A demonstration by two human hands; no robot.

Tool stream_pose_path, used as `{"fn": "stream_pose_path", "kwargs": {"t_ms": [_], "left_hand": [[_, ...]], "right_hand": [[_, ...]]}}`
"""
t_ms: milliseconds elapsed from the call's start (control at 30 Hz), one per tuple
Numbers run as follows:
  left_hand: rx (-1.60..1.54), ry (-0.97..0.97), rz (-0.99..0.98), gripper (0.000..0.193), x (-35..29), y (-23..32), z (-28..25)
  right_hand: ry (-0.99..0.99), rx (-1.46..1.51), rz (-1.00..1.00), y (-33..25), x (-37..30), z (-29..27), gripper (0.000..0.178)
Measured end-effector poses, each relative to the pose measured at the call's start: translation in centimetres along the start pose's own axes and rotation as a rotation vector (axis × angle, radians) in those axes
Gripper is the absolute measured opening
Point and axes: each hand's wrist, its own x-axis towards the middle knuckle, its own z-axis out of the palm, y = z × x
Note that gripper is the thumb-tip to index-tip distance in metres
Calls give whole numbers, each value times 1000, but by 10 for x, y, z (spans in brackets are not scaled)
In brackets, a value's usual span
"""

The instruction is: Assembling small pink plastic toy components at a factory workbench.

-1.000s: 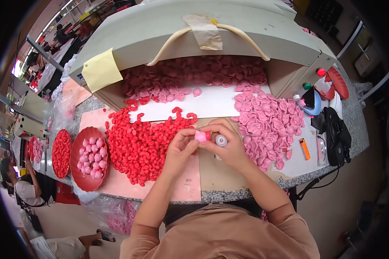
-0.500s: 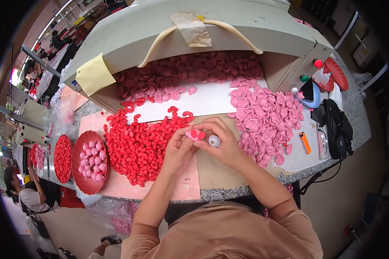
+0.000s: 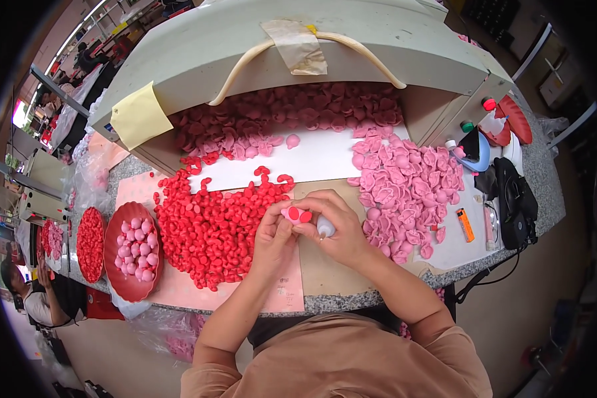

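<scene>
Both hands meet in front of my chest. My left hand (image 3: 272, 233) pinches a small pink plastic piece with a red part (image 3: 294, 213) on it. The fingers of my right hand (image 3: 341, 229) close around a small white squeeze bottle (image 3: 325, 227) and also touch the red and pink piece. Which fingers carry the second red oval is hard to tell. Left of my hands spreads a heap of small red curved pieces (image 3: 209, 235). To the right lies a pile of pink cupped shells (image 3: 408, 192).
A grey hooded machine (image 3: 378, 50) stands at the back, with more pink shells inside. On the left are a red dish (image 3: 134, 288) of pink balls and a dish of red pieces (image 3: 90, 245). An orange box (image 3: 465, 225) and black bag (image 3: 516, 202) lie right. A co-worker (image 3: 46, 298) sits far left.
The view has shifted slightly. My hands keep nearly the same grip, with the red and pink piece still between them and the bottle in my right hand.
</scene>
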Motion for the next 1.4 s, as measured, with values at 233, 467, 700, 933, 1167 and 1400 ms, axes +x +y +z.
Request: {"fn": "stream_pose_path", "kwargs": {"t_ms": [233,467,700,933,1167,1400], "left_hand": [[1,8,25,34,0,0,3],[-15,5,16,34,-2,1,2],[24,-18,36,33,-5,2,3],[347,81,146,33,-1,10,6],[920,74,572,33,-5,31,5],[1064,384,729,26,-11,71,-15]], "right_hand": [[8,-6,-20,0,0,0,35],[13,-24,-44,0,-1,2,37],[10,-19,-46,-3,-2,2,36],[-51,145,56,7,-3,-5,37],[-47,238,143,0,6,2,44],[100,212,177,16,-8,-9,36]]}}
